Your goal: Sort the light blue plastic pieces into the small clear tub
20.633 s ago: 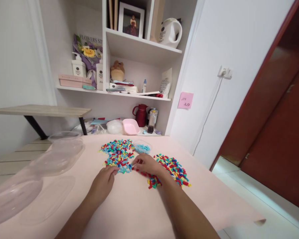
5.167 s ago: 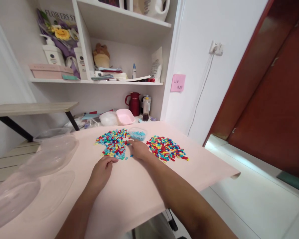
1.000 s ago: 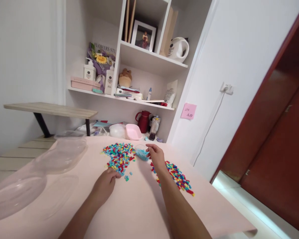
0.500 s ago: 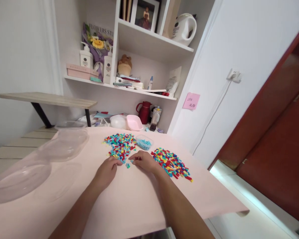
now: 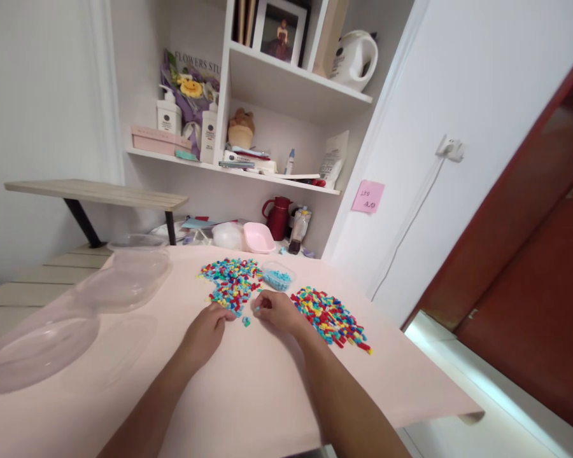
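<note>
Two heaps of small coloured toy bricks lie on the table: the left heap point(image 5: 233, 277) and the wider right heap point(image 5: 332, 315). My left hand point(image 5: 206, 331) rests at the near edge of the left heap, fingers curled with thumb and fingertips together; whatever is in them is hidden. My right hand point(image 5: 277, 310) is between the heaps, its thumb and fingers pinching a small light-blue brick point(image 5: 256, 308). A few blue-green loose bricks point(image 5: 246, 322) lie between my hands. Just beyond the right hand stands a clear tub point(image 5: 293, 275) with light-blue bricks in it.
Clear plastic containers point(image 5: 119, 280) and lids lie at the left of the pink-covered table point(image 5: 239, 394). Toward the back are a pink basin point(image 5: 259, 237), a red jug point(image 5: 279, 217) and a bottle point(image 5: 300, 230). A wooden stand point(image 5: 100, 193) is at the left, under shelves.
My right hand has drawn slightly away from my left, to the right, with a light-blue brick now showing in its fingertips. My left hand has hardly moved. The view has shifted slightly.
</note>
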A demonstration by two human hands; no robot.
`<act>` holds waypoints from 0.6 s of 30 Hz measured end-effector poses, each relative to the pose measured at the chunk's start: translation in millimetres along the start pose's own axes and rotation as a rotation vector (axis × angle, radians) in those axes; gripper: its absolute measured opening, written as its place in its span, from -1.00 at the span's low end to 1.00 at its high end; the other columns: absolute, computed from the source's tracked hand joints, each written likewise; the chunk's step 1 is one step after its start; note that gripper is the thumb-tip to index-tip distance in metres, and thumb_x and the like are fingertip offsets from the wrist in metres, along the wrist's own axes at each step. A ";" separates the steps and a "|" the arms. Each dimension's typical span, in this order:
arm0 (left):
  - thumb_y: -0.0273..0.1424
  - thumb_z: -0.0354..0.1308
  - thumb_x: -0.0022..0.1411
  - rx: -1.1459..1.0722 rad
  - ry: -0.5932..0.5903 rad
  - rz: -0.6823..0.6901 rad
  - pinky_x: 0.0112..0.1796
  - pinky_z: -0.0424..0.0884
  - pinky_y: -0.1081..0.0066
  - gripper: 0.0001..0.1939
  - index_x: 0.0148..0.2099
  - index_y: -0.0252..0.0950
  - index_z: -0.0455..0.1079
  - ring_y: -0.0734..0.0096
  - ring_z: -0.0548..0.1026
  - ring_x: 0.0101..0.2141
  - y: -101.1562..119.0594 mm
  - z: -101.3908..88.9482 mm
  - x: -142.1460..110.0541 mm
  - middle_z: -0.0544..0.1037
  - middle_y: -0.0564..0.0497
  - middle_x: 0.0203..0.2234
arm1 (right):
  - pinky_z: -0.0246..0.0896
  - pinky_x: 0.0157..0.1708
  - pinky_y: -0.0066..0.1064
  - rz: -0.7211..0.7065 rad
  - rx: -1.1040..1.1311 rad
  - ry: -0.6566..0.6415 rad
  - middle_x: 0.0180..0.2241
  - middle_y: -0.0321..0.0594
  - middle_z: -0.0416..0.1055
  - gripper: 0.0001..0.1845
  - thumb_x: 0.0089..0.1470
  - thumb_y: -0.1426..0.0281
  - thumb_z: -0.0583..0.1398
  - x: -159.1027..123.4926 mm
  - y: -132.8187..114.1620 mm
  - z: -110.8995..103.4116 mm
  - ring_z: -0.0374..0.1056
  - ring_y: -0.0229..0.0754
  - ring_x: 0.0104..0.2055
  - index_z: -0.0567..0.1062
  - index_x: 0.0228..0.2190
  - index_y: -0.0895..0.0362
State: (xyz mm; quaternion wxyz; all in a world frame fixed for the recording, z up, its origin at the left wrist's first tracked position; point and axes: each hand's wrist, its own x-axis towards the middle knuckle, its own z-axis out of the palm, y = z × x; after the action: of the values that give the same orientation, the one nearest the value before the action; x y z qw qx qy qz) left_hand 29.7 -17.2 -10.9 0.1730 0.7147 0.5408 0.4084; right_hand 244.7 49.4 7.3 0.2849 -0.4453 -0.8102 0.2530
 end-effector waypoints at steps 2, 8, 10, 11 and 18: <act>-0.61 -0.12 0.09 -0.014 0.005 -0.008 -0.08 0.36 0.36 -0.64 -0.34 -0.26 0.51 0.41 0.47 -0.20 -1.9 0.6 -0.2 0.54 -0.01 -0.29 | 0.11 -0.47 -0.51 0.043 -0.025 0.103 -0.53 -0.37 0.39 -0.86 -0.07 0.41 0.19 7.5 1.5 -13.2 0.29 -0.31 -0.52 0.50 -0.37 0.09; -0.60 -0.11 0.09 -0.050 0.013 0.006 -0.08 0.36 0.36 -0.65 -0.34 -0.26 0.51 0.40 0.48 -0.20 -5.3 2.3 0.3 0.54 -0.01 -0.30 | 0.18 -0.33 -0.42 0.162 -0.146 0.556 -0.35 -0.29 0.46 -0.76 -0.01 0.37 0.13 31.1 9.8 -69.7 0.36 -0.24 -0.39 0.53 -0.27 0.02; -0.59 -0.11 0.09 -0.056 0.020 0.013 -0.09 0.37 0.35 -0.65 -0.35 -0.25 0.51 0.40 0.48 -0.21 -6.8 3.1 0.7 0.55 -0.01 -0.30 | 0.19 -0.32 -0.41 0.176 -0.062 0.547 -0.34 -0.28 0.47 -0.71 -0.01 0.40 0.10 31.5 13.5 -76.4 0.36 -0.26 -0.43 0.54 -0.24 0.03; -0.59 -0.10 0.08 -0.058 0.024 0.013 -0.10 0.37 0.35 -0.65 -0.35 -0.25 0.51 0.39 0.48 -0.21 -7.7 3.5 0.8 0.55 -0.01 -0.31 | 0.20 -0.35 -0.41 0.177 -0.022 0.528 -0.35 -0.28 0.47 -0.68 0.00 0.40 0.08 30.3 14.7 -76.1 0.36 -0.28 -0.46 0.54 -0.22 0.04; -0.58 -0.11 0.10 -0.044 0.021 -0.001 -0.09 0.37 0.35 -0.65 -0.34 -0.26 0.51 0.39 0.49 -0.20 -6.5 2.5 0.9 0.55 -0.02 -0.30 | 0.17 -0.50 -0.47 0.176 0.576 0.373 -0.39 -0.23 0.45 -0.63 -0.03 0.28 0.11 7.7 3.2 -38.8 0.31 -0.31 -0.51 0.52 -0.18 0.13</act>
State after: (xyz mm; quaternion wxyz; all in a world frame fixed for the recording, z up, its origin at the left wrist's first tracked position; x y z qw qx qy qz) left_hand 27.6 -13.6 -16.5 0.1830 0.7063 0.5339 0.4274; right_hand 269.8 63.6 34.5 0.5189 -0.4534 -0.5982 0.4089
